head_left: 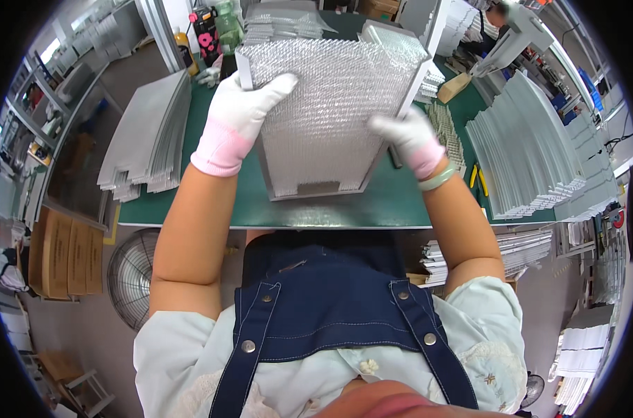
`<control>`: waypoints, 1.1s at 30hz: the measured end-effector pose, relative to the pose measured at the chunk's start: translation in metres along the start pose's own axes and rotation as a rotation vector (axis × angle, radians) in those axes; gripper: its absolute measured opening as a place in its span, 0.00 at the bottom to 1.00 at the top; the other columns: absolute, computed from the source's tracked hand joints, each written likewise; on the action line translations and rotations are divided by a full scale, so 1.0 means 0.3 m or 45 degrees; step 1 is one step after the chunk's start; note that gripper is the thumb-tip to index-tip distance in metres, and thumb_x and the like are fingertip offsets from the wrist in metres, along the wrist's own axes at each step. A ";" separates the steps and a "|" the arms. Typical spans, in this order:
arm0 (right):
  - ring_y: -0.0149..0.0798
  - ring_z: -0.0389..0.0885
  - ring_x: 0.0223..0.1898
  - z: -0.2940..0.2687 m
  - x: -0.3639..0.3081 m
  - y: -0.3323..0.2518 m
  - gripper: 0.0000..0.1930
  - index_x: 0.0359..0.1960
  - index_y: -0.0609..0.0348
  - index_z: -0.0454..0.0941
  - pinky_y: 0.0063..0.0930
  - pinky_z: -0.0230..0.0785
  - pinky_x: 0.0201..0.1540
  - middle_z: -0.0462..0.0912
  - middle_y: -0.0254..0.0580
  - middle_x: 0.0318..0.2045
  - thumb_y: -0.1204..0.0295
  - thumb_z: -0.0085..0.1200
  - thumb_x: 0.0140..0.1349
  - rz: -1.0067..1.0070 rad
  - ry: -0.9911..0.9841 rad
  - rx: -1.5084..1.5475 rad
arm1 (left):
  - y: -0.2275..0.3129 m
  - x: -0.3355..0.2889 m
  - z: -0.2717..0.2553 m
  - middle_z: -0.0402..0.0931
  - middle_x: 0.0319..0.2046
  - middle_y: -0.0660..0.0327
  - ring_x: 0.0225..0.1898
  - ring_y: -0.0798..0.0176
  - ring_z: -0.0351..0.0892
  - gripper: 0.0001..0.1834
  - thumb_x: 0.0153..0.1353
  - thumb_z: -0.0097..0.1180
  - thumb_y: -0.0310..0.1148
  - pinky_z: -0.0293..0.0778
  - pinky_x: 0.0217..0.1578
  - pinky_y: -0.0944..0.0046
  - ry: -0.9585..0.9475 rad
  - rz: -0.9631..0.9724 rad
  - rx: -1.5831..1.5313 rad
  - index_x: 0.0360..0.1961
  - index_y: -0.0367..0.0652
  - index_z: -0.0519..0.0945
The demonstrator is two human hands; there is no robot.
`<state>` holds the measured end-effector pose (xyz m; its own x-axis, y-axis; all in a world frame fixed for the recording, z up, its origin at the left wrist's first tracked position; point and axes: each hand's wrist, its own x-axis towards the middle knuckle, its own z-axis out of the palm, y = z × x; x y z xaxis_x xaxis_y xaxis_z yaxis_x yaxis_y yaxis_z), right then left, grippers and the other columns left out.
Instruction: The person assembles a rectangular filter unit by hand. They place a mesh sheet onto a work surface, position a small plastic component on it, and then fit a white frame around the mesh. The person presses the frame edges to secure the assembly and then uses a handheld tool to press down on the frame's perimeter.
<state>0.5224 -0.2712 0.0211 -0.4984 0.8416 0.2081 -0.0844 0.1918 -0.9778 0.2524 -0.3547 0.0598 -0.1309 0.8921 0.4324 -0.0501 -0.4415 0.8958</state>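
Note:
A silvery metal mesh filter panel [323, 118] in a thin light frame stands tilted up over the green table, its lower edge at the near side. A small rectangular notch or plate shows at its bottom middle. My left hand [243, 111], in a white glove with a pink cuff, is closed on the panel's upper left edge, thumb across the mesh and fingers hidden behind. My right hand [410, 136], gloved alike and slightly blurred, is at the right edge with its thumb over the front; its other fingers are partly hidden.
Stacked grey sheet panels [149, 132] lie left on the green table [212, 209]; more light metal frames [525, 146] stand right. Mesh sheets [281, 21] are piled behind. Yellow-handled pliers [478, 180] lie near the right stack. A floor fan [132, 279] stands below left. Another person [487, 31] works far right.

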 end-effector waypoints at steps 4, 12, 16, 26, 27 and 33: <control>0.23 0.74 0.39 0.006 0.067 -0.187 0.10 0.44 0.61 0.78 0.21 0.65 0.48 0.80 0.31 0.37 0.73 0.59 0.63 -0.576 0.250 0.326 | 0.002 -0.002 0.012 0.82 0.43 0.61 0.43 0.70 0.79 0.20 0.60 0.65 0.34 0.74 0.48 0.67 -0.025 -0.053 -0.017 0.50 0.35 0.79; 0.27 0.75 0.44 0.053 0.141 -0.134 0.20 0.56 0.65 0.71 0.22 0.66 0.52 0.79 0.36 0.45 0.76 0.58 0.63 -0.808 0.379 0.239 | 0.014 -0.002 0.012 0.83 0.42 0.61 0.41 0.71 0.79 0.17 0.60 0.65 0.33 0.74 0.46 0.68 -0.010 -0.079 0.083 0.48 0.36 0.81; 0.29 0.73 0.52 0.085 0.118 -0.163 0.39 0.71 0.63 0.53 0.24 0.67 0.56 0.72 0.39 0.56 0.81 0.60 0.59 -0.967 0.262 0.224 | -0.008 -0.003 0.001 0.83 0.41 0.62 0.41 0.70 0.79 0.18 0.60 0.65 0.34 0.74 0.46 0.67 0.005 -0.043 0.093 0.48 0.36 0.81; 0.25 0.79 0.43 -0.092 0.126 -0.280 0.28 0.61 0.64 0.72 0.21 0.71 0.50 0.82 0.37 0.46 0.78 0.64 0.57 -0.652 -0.055 -0.324 | -0.015 0.011 -0.004 0.82 0.43 0.62 0.43 0.70 0.79 0.19 0.59 0.65 0.32 0.73 0.47 0.67 0.000 -0.050 0.058 0.50 0.35 0.80; 0.27 0.79 0.42 -0.103 0.123 -0.290 0.26 0.60 0.64 0.73 0.22 0.72 0.50 0.83 0.37 0.43 0.78 0.63 0.57 -0.595 -0.090 -0.256 | -0.012 0.009 -0.001 0.82 0.43 0.62 0.42 0.70 0.79 0.19 0.59 0.65 0.32 0.73 0.47 0.67 -0.010 -0.062 0.021 0.50 0.35 0.80; 0.23 0.78 0.37 -0.109 0.121 -0.316 0.23 0.57 0.62 0.77 0.16 0.70 0.36 0.83 0.34 0.39 0.79 0.62 0.58 -0.560 -0.085 -0.385 | -0.011 -0.007 0.005 0.82 0.43 0.62 0.42 0.70 0.79 0.18 0.60 0.64 0.30 0.74 0.47 0.68 -0.020 -0.073 -0.053 0.51 0.35 0.79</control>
<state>0.5406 -0.2423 0.1221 -0.5269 0.6169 0.5846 -0.0500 0.6641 -0.7459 0.2543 -0.3551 0.0561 -0.1111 0.9175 0.3820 -0.0980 -0.3926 0.9145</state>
